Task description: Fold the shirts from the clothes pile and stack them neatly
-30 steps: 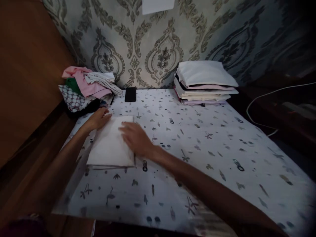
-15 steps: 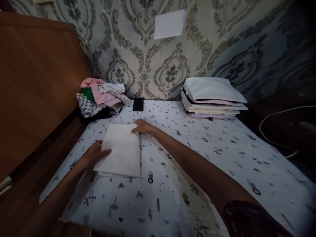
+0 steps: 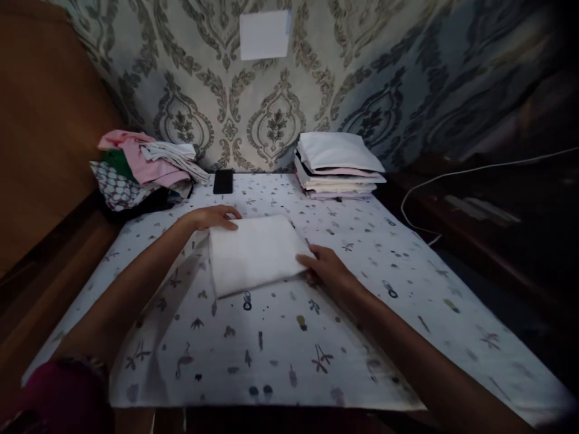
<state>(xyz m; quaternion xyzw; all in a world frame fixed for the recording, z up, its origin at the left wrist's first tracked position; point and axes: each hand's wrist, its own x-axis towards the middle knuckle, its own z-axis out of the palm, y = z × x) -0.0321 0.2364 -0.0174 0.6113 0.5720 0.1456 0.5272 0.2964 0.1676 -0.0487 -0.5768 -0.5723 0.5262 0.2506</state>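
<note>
A folded white cloth [image 3: 256,256] is held just above a patterned white sheet [image 3: 271,361], in the middle of the view. My left hand [image 3: 215,218] grips its far left corner, thumb on top and fingers along the edge. At the right edge, my right hand [image 3: 323,266] pinches the near right corner, its thumb over the cloth and the fingers beneath. The cloth lies at a slant, and its underside is hidden.
At the back left sits a loose heap of clothes [image 3: 149,166], with a black phone [image 3: 223,181] beside it. A stack of folded cloths [image 3: 339,166] stands at the back right. A brown wooden cabinet [image 3: 45,120] borders the left; a white cable [image 3: 420,187] hangs at right.
The folded cloth has turned and shifted right. My left hand has moved from its near left side to the far left corner, my right hand from the far corner to the right edge.
</note>
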